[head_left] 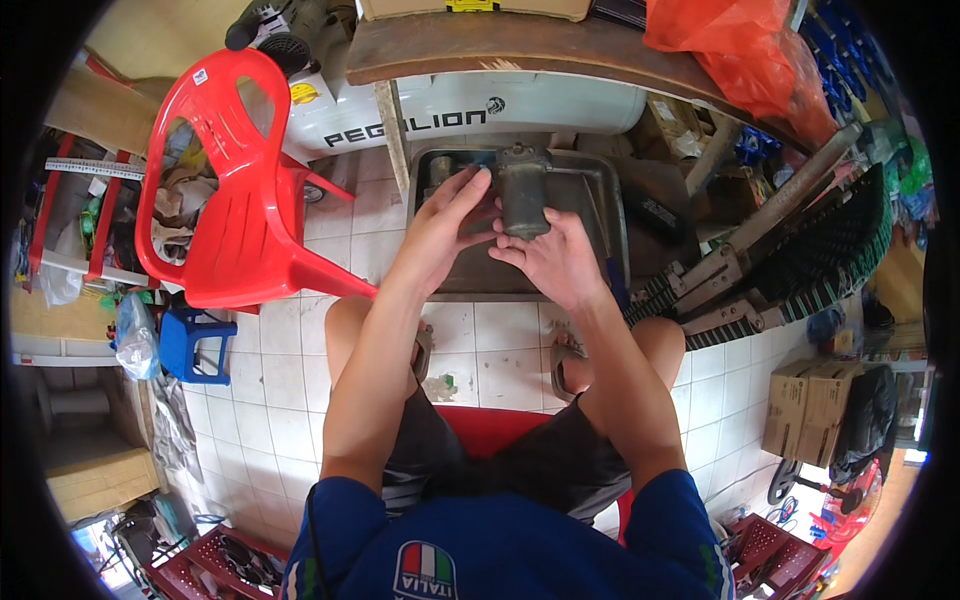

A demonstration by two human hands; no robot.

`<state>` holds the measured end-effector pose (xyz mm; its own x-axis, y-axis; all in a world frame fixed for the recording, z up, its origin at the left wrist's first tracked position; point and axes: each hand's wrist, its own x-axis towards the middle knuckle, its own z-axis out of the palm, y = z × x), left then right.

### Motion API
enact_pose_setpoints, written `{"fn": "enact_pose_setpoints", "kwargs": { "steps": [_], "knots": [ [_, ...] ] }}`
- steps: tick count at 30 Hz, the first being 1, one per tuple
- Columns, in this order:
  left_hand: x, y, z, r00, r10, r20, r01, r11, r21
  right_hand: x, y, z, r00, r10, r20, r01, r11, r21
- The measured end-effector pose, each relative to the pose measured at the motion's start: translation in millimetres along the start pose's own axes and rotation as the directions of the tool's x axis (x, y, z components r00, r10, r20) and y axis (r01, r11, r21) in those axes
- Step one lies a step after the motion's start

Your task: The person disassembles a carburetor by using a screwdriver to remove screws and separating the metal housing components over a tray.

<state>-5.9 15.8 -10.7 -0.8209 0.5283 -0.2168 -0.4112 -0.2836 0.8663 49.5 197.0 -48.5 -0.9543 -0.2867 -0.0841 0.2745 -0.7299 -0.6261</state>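
A dark, grimy metal cylinder with a wider cap at its top [525, 195], like a small motor housing, is held upright over the metal tray [480, 278]. My right hand [556, 256] grips its lower end, the fingers curled around and under the base. Beside it on the left is my left hand [447, 222], its thumb and fingers apart. Some of the left fingers reach toward the cylinder's side; whether they touch it I cannot tell. In the tray's far left corner stands a small dark metal part [441, 170].
A slim blue-handled tool [617, 285] leans along the tray's right side. Behind is a white air tank [440, 112] under a wooden bench [520, 48]. A red plastic chair [235, 235] stands left; a black ribbed frame [790, 265] lies right. Cardboard boxes [808, 410] sit further right.
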Motion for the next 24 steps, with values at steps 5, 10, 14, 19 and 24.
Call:
{"fn": "enact_pose_setpoints", "kwargs": {
  "steps": [5,10,14,19,24],
  "knots": [
    [-2.3,0.3,-2.4,0.999,-0.025,0.042,0.03,0.993,-0.118,-2.2,1.0,0.3,0.994,0.055,0.098,-0.055,0.999,-0.004],
    [-6.2,3.6,-8.7,1.0,0.026,0.015,-0.024,0.99,-0.136,2.1,7.3,-0.6,0.978,0.116,0.174,-0.111,0.993,-0.038],
    [-0.1,2.1,-18.0,0.971,0.196,-0.14,-0.211,0.972,-0.101,10.3,-9.5,-4.5,0.929,0.246,0.276,-0.226,0.969,-0.101],
    [-4.7,26.7,-37.8,0.938,0.238,-0.252,-0.284,0.944,-0.167,21.3,7.9,-41.8,0.981,-0.065,-0.181,-0.121,0.526,-0.842],
    [-5.6,32.4,-49.0,0.913,0.28,-0.295,-0.351,0.909,-0.226,29.9,52.6,-29.6,0.939,-0.306,-0.156,-0.09,0.219,-0.972]
  ]
}}
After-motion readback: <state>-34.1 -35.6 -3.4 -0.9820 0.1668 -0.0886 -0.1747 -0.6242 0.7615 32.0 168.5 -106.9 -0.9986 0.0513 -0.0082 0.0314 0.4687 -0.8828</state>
